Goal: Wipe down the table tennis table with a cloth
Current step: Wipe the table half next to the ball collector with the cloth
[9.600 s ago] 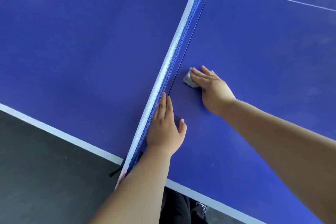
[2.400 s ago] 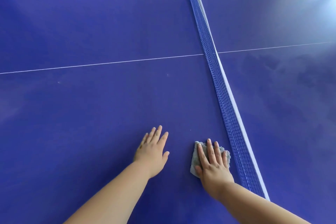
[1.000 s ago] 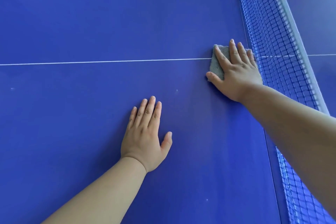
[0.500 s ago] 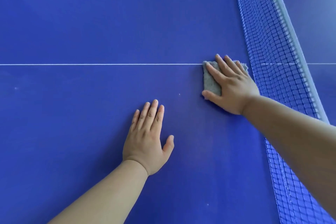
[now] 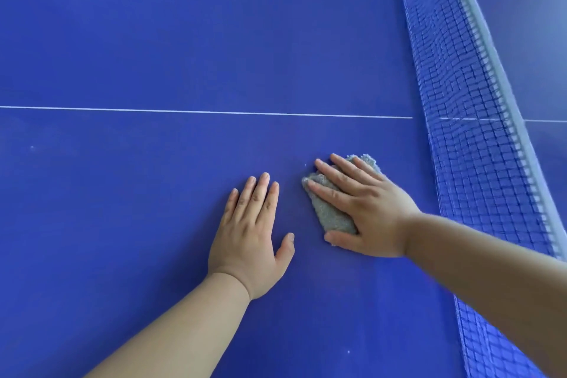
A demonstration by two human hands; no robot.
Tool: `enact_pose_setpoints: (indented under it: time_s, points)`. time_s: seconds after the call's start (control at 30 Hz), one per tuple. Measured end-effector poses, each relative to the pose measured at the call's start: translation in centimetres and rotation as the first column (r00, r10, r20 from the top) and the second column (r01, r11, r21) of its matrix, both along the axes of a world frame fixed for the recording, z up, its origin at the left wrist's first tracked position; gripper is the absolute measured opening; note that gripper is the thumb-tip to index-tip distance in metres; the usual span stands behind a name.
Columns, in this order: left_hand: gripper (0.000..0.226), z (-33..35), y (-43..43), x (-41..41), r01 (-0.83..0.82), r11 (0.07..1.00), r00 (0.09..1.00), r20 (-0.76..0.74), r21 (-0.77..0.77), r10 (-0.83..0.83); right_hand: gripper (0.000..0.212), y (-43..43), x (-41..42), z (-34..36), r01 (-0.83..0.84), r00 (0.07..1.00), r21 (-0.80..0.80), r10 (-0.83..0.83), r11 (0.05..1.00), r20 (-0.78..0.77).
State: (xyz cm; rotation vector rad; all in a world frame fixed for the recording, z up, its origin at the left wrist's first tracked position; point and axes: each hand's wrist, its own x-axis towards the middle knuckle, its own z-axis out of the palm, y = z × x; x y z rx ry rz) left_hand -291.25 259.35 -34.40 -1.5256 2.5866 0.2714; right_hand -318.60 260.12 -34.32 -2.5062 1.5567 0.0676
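The blue table tennis table [image 5: 138, 224] fills the head view. A small folded grey cloth [image 5: 329, 212] lies flat on it, just left of the net. My right hand [image 5: 365, 209] presses down on the cloth with straight, spread fingers, covering most of it. My left hand [image 5: 251, 236] rests flat on the bare table surface close to the left of the cloth, fingers straight and together, holding nothing.
The blue net [image 5: 469, 132] with its white top band runs from the top right down to the lower right edge. A thin white centre line [image 5: 184, 111] crosses the table beyond both hands. A few tiny white specks dot the surface.
My right hand has slid the cloth back toward me and to the left, away from the white line and the net. My left hand has stayed flat in about the same place.
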Motion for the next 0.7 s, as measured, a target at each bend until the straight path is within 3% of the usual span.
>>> enact_pose_setpoints:
  time_s: [0.1,0.2,0.27,0.33,0.43,0.57,0.63,0.7]
  points:
    - [0.084,-0.1,0.1,0.0,-0.001,1.000,1.000,-0.009,-0.007,0.001,0.094,-5.6,-1.1,0.4,0.181,0.983,0.007,-0.181,0.983,-0.033]
    - [0.084,0.0,0.2,0.0,0.002,1.000,1.000,-0.003,-0.021,-0.002,0.088,-10.7,-0.9,0.1,0.449,0.894,0.021,-0.448,0.893,-0.029]
    - [0.084,0.0,0.2,0.0,0.003,1.000,1.000,0.003,-0.026,-0.003,0.080,-12.2,0.2,0.1,0.528,0.849,0.039,-0.527,0.848,-0.027]
    - [0.085,0.0,0.2,0.0,0.001,1.000,1.000,0.005,-0.024,-0.001,0.074,-10.9,1.6,0.2,0.471,0.882,0.012,-0.471,0.882,-0.036]
    - [0.087,0.0,0.1,0.0,-0.009,1.000,1.000,-0.007,-0.004,0.009,0.071,-3.7,3.5,0.3,0.178,0.984,-0.037,-0.178,0.983,0.010]
    - [0.087,-0.1,0.2,0.0,-0.002,1.000,1.000,0.003,-0.008,0.002,0.078,0.9,1.4,-0.1,-0.073,0.997,-0.005,0.073,0.997,0.018]
    - [0.087,-0.2,0.1,0.0,-0.005,1.000,1.000,-0.009,-0.004,0.005,0.083,-1.5,-1.0,0.1,0.023,1.000,0.014,-0.023,1.000,-0.012]
    - [0.087,-0.2,0.1,0.1,-0.007,1.000,1.000,-0.001,-0.007,0.007,0.084,-4.5,-2.9,0.6,0.293,0.956,0.022,-0.293,0.956,0.004]
